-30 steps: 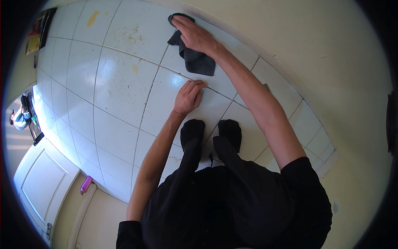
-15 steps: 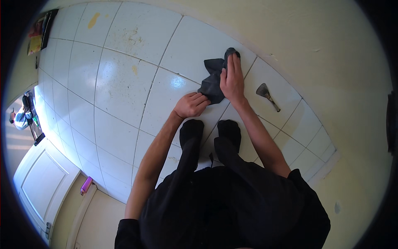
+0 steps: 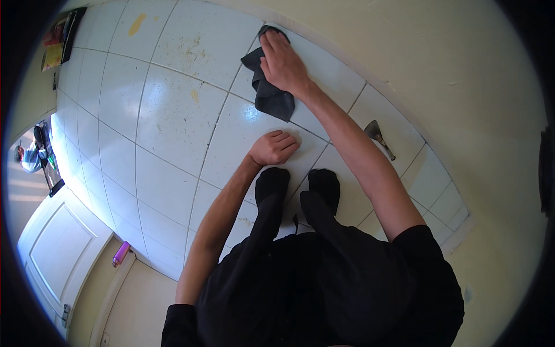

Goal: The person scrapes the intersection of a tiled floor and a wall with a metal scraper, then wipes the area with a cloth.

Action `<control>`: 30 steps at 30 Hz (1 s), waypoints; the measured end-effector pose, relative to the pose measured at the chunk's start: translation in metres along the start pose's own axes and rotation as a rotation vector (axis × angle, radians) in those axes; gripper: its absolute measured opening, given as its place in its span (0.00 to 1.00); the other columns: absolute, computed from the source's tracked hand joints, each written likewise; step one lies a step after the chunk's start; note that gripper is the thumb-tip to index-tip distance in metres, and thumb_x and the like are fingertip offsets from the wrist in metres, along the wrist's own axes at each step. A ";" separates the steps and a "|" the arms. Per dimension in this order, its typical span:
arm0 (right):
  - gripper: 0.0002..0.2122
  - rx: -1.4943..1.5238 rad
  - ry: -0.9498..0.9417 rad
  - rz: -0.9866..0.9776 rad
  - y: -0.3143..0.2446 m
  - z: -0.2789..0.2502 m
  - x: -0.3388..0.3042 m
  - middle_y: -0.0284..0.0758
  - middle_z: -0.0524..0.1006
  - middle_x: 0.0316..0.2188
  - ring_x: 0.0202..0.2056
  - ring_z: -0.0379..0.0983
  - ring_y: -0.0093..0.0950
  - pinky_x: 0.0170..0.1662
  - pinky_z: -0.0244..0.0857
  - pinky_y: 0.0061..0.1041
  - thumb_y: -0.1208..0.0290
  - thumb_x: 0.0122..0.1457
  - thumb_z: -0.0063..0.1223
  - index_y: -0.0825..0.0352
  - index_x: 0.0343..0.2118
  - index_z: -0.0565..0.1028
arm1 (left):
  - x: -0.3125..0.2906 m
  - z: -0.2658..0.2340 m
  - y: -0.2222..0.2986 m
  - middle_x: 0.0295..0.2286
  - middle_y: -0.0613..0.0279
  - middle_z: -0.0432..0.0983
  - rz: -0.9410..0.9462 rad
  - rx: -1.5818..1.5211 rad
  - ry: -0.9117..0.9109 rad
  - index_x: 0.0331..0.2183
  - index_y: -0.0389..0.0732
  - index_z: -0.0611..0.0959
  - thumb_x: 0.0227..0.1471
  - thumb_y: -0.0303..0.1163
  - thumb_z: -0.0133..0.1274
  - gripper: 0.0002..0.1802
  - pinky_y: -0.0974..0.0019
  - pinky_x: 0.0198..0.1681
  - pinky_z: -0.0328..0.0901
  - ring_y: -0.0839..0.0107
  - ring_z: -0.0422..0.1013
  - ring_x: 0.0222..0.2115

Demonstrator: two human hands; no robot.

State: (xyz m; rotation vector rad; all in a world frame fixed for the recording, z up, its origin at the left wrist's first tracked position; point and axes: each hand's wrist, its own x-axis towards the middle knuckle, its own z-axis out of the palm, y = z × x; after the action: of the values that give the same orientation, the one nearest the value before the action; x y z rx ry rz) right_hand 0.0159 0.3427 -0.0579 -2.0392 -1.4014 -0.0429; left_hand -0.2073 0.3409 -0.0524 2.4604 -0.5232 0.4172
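A dark grey cloth [image 3: 274, 99] lies crumpled on the white tiled floor, its far end close to the wall. My right hand [image 3: 284, 65] presses that far end against the tiles, fingers together and bunched over the fabric. The rest of the cloth trails back toward me. Nearer, my left hand [image 3: 274, 148] rests on the floor in a loose fist, apart from the cloth and with nothing visible in it. To the right of my right forearm lies a dark brush [image 3: 377, 133] with a flared head and a thin handle.
Brown specks [image 3: 193, 54] and a yellowish stain [image 3: 137, 24] mark tiles to the left. A pale wall [image 3: 416, 69] curves along the far and right side. My feet in black socks [image 3: 272, 183] are just behind my left hand. A white door [image 3: 60, 248] and purple bottle [image 3: 121, 253] stand lower left.
My right hand has slid the cloth away from me and to the left along the wall side. My left hand has come off the cloth's near edge and stays almost in place.
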 end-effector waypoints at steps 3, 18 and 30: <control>0.27 0.045 -0.018 -0.051 -0.011 0.008 -0.004 0.57 0.67 0.58 0.62 0.62 0.52 0.70 0.53 0.45 0.71 0.57 0.54 0.80 0.57 0.65 | 0.001 -0.002 0.001 0.29 0.64 0.77 0.121 -0.047 -0.083 0.30 0.39 0.83 0.34 0.29 0.58 0.14 0.64 0.32 0.70 0.67 0.76 0.29; 0.32 0.514 -0.022 -0.030 -0.091 -0.028 -0.113 0.51 0.65 0.64 0.65 0.62 0.50 0.66 0.62 0.40 0.84 0.49 0.58 0.74 0.61 0.68 | 0.010 0.028 0.053 0.36 0.57 0.83 0.175 -0.204 -0.101 0.34 0.37 0.87 0.38 0.29 0.59 0.16 0.61 0.40 0.77 0.62 0.81 0.36; 0.29 0.083 0.109 0.501 -0.038 -0.060 -0.178 0.63 0.60 0.64 0.66 0.56 0.59 0.71 0.49 0.52 0.71 0.61 0.53 0.82 0.62 0.63 | -0.002 0.049 0.109 0.40 0.62 0.75 0.088 -0.484 -0.371 0.43 0.40 0.81 0.53 0.30 0.55 0.14 0.63 0.35 0.76 0.66 0.77 0.36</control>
State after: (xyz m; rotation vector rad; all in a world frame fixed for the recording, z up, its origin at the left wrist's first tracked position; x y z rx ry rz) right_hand -0.0726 0.1730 -0.0583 -2.2226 -0.7840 0.1151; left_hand -0.2499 0.2301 -0.0400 2.0478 -0.7832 -0.1325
